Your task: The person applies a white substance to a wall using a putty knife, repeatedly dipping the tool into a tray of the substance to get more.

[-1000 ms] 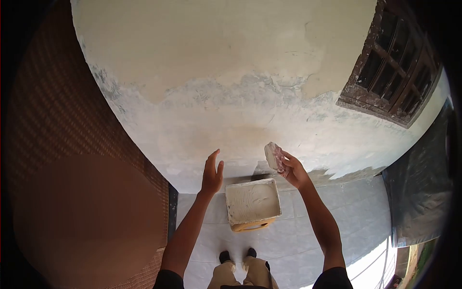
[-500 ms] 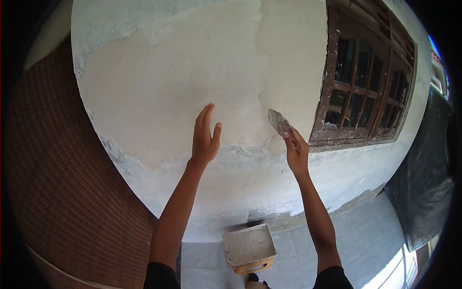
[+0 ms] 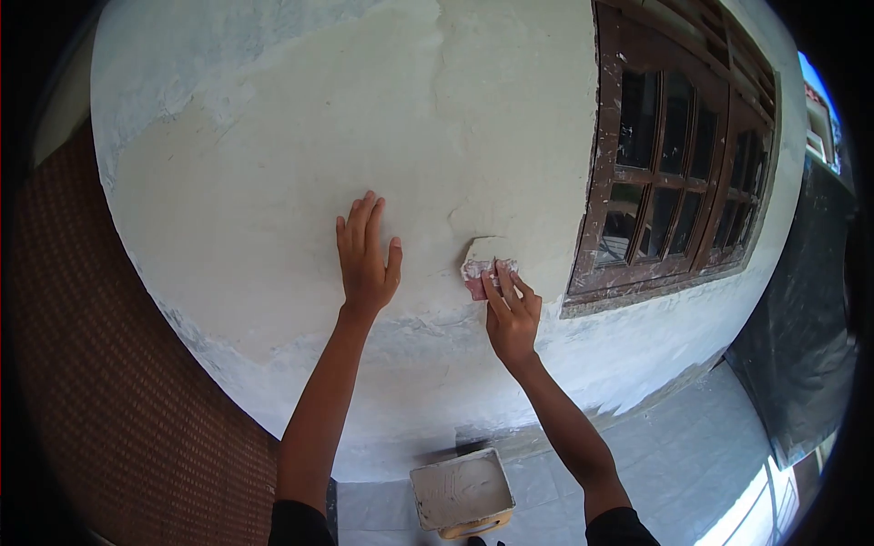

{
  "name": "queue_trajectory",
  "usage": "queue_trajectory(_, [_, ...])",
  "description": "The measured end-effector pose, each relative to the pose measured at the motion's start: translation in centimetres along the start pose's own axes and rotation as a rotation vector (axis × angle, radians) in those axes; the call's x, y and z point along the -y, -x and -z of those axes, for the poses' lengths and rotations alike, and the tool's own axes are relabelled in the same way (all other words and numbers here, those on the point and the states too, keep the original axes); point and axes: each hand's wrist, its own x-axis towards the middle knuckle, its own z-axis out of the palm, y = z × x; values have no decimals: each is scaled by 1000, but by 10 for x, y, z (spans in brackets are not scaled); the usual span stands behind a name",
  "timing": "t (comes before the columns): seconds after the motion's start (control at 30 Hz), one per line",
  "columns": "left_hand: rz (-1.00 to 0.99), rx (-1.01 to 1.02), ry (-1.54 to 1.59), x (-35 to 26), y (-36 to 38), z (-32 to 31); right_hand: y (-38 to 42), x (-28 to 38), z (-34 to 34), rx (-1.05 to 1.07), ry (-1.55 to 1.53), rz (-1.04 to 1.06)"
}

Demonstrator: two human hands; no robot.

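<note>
Tray (image 3: 420, 502): one, at 6 o'clock, its open top facing up.
Tray contents: pale paste (image 3: 464, 489) spread across the bottom, its surface ridged and uneven.
Under the tray: one yellow support (image 3: 480, 524), only partly showing, on the grey floor (image 3: 378, 511).
Hands: two, both bare, with two dark sleeves (image 3: 302, 522) at 5 and 7 o'clock.
Right hand (image 3: 513, 314): just off centre towards 4 o'clock, fingers bent and closed on the flat scraper.
Flat scraper (image 3: 474, 270): one, just off centre towards 3 o'clock, pale at its upper edge, reddish and paste-smeared lower down, its face turned to the wall.
Left hand (image 3: 367, 261): just off centre towards 10 o'clock, fingers extended, thumb apart, holding nothing.
Wall (image 3: 428, 155): cream across the middle, whiter in patches at 11 o'clock and along the lower part.
Contact: both hands seem close against the wall, though this angle makes actual touching hard to judge.
Window (image 3: 674, 173): one, brown-framed, at 2 o'clock; its nearer casement shows six panes.
Sides: one woven panel (image 3: 109, 373) at 8 o'clock, one dark sheet (image 3: 797, 337) between 3 and 4 o'clock.
</note>
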Motion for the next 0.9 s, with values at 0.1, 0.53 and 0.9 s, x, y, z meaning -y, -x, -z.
queue_trajectory(0.1, [-13,-42,-69,3,4,-8,-7,-2,-4,-10,77,41])
queue_trajectory(0.53, [-73,-66,-174,5,7,-15,-18,9,-3,181,217,158])
queue_trajectory(0.9, [-71,-70,-115,-2,5,-14,44,14,10,287,210,301])
